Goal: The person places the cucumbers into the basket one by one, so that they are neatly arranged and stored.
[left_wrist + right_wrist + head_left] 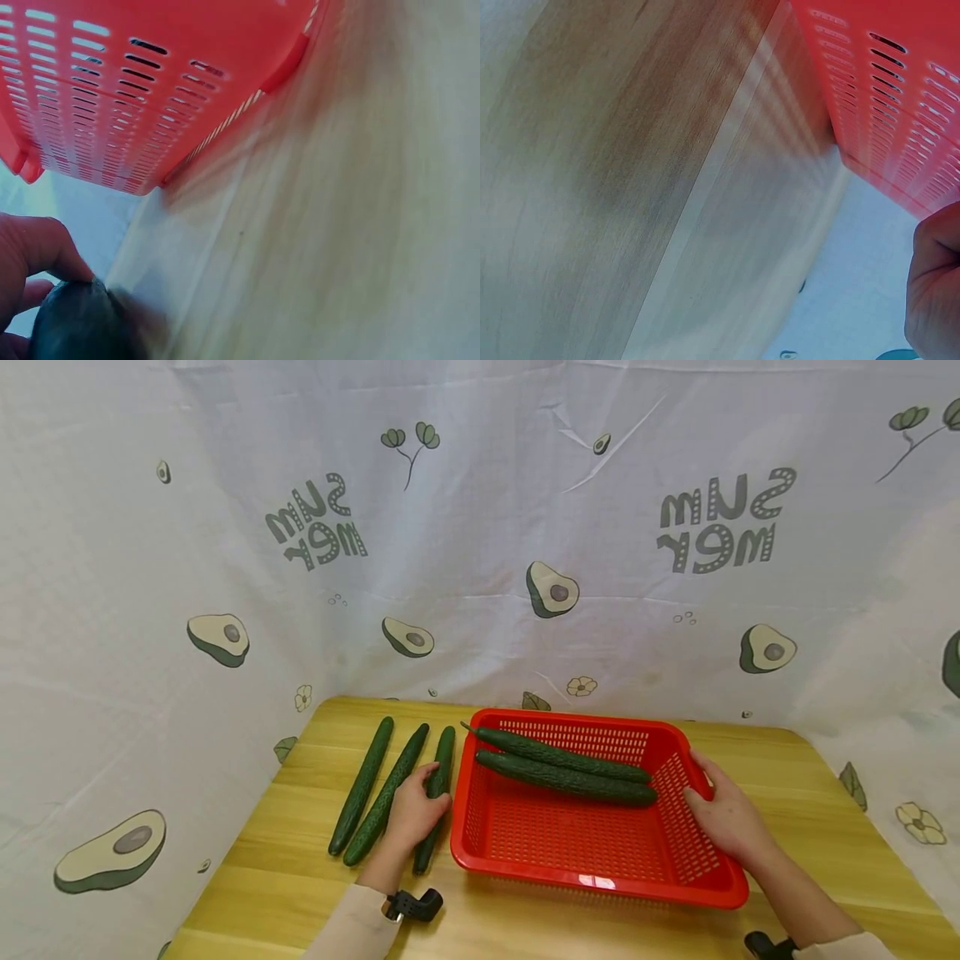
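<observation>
My left hand (411, 808) grips the rightmost cucumber (446, 748) of three lying on the table left of the basket. In the left wrist view the thumb and fingers close round the dark end of that cucumber (82, 322). Beside it lie a middle cucumber (397, 783) and a left cucumber (362, 787), roughly parallel. My right hand (723, 817) holds the right rim of a red plastic basket (577, 843). Inside, along the back, rest an upper cucumber (562, 753) with a thin stem over the rim and a lower cucumber (566, 779).
The wooden table (262, 868) bears the basket and the loose cucumbers. A white cloth (480, 527) printed with avocados hangs behind and along the sides. Dark devices are strapped at both wrists, including a left wrist camera (420, 905).
</observation>
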{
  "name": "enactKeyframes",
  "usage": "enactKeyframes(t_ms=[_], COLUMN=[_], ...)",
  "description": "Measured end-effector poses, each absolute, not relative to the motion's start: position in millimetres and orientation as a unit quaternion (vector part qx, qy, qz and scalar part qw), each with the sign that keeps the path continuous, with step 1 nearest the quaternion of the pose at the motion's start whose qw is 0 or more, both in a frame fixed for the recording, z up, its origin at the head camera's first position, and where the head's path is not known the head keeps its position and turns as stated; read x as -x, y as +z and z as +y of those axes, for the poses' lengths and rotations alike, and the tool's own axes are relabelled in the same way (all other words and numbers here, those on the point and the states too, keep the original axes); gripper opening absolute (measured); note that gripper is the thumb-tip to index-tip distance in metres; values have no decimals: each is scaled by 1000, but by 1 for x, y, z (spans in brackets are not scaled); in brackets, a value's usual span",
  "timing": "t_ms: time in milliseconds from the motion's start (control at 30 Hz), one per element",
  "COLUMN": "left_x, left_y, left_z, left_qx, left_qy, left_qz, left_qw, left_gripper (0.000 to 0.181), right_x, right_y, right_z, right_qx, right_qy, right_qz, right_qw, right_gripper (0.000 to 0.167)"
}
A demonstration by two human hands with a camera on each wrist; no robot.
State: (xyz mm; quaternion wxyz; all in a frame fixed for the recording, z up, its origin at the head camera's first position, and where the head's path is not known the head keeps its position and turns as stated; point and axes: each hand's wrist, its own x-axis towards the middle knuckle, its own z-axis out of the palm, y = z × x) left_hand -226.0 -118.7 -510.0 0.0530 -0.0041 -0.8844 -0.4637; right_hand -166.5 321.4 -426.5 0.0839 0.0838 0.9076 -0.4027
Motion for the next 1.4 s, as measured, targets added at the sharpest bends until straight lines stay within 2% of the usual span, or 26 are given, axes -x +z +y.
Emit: enactKeyframes(t_ms=[333,633,1200,1400], left_x=[225,222,221,219], left_y=[-502,-493,-473,-463], left_z=[-121,-126,-131,-131], left_qx=[-9,-3,13,21], left_qy=[-511,-534,-563,-562], left_qz=[-856,-843,-818,-819], left_qw=[81,65,117,110], left_gripper=[57,59,52,55], right_x=[168,169,169,169], right_y=[-427,-428,-427,-427], right_z=[322,324,323,323], right_qx=[-84,-80,-84,-85], right_qy=[-414,-422,-415,-421], right_qz=[902,899,902,899], right_qw=[88,85,85,87], right_gripper=[71,71,71,71])
